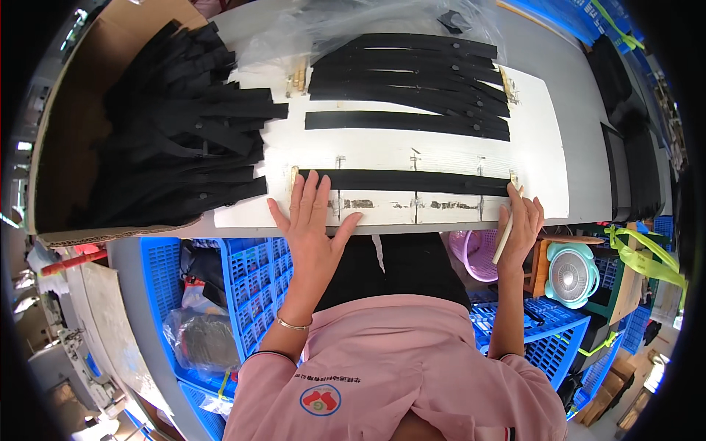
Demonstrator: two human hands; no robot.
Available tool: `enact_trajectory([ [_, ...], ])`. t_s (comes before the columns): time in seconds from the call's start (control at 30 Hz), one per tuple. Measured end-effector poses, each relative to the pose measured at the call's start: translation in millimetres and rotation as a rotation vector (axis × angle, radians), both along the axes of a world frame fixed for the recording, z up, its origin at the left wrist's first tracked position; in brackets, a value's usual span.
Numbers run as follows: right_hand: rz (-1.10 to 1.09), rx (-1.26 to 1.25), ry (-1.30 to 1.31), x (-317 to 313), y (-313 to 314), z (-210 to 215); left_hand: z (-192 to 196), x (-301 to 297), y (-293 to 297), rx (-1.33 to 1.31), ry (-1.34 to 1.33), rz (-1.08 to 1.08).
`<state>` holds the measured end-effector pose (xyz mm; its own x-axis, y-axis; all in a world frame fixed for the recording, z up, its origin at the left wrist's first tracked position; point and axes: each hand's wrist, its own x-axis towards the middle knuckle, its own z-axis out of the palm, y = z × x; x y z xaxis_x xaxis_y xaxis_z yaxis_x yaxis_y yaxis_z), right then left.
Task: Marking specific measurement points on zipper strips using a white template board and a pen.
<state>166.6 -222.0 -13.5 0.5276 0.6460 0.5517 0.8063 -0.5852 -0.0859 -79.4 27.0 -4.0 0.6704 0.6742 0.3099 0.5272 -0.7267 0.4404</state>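
A long black fabric strip lies straight along the near part of a white board with dark marking lines across it. My left hand rests with fingers spread, its fingertips pressing the strip's left end. At the strip's right end my right hand holds a slim white pen, slanting down toward me; its upper end is hidden by the fingers. Just beyond lies a single black strip, and farther back several more strips overlap, some with small round dots at their right ends.
A cardboard box at the left holds a heap of black strips spilling onto the board. Clear plastic film lies at the back. Dark stacked pieces stand at the right. Blue crates and a small teal fan are below the table edge.
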Motion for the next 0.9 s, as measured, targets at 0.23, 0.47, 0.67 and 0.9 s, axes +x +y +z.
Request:
enact_trajectory([
  [0.23,-0.091,0.166,0.152,-21,40,33,-4,-7,2,-0.001,-0.036,-0.022],
  [0.47,0.317,0.402,1.259,-76,134,60,-7,-9,3,-0.004,-0.068,-0.022],
  [0.67,0.451,0.426,1.264,-94,195,23,-9,-7,3,-0.003,-0.087,-0.032],
  [0.9,0.469,0.308,1.182,-95,198,13,-11,-9,4,-0.012,-0.11,-0.017],
])
